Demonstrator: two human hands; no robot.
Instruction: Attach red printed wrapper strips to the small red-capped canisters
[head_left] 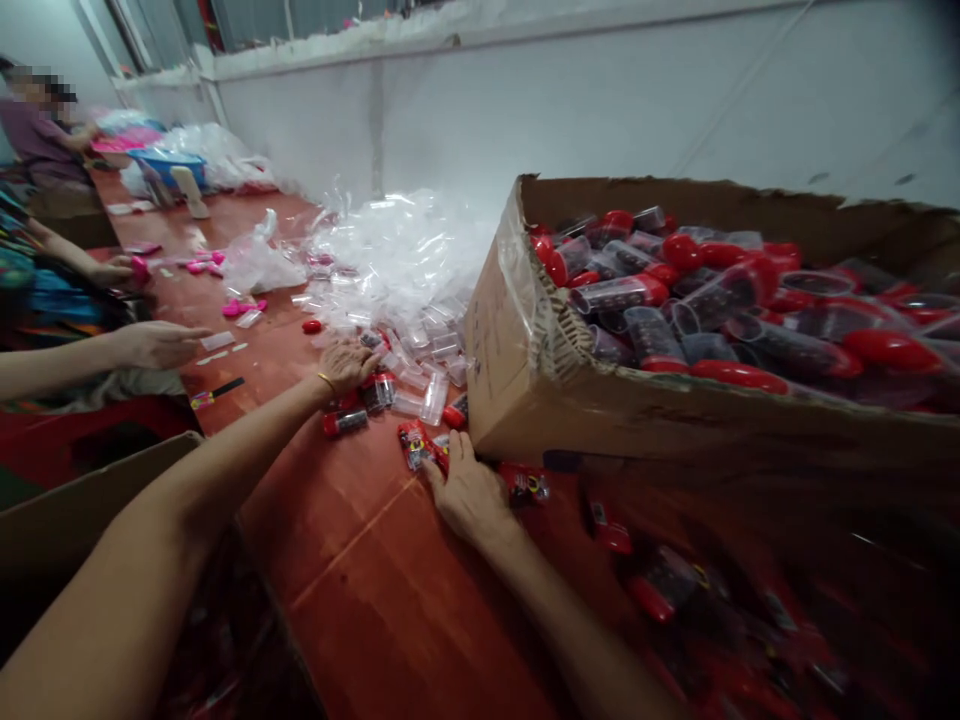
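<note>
My left hand (349,366), with a bangle at the wrist, lies palm down over a few red-capped clear plastic tubes (346,421) that hold dark contents. Its fingers reach forward and look apart, though their tips are partly hidden among the pieces. My right hand (471,492) rests on the red table by the carton's near corner. Its thumb and fingers are spread, touching small red printed packets (414,444). Another red packet (529,485) sits to the right of this hand, beneath the carton's edge.
A cardboard carton (502,340) full of red-capped clear tubes stands right. Clear plastic pieces (405,260) are heaped behind my left hand. A co-worker's hand (161,345) is over the table at left; another person (45,140) works farther back. Red packaged pieces (667,585) lie lower right.
</note>
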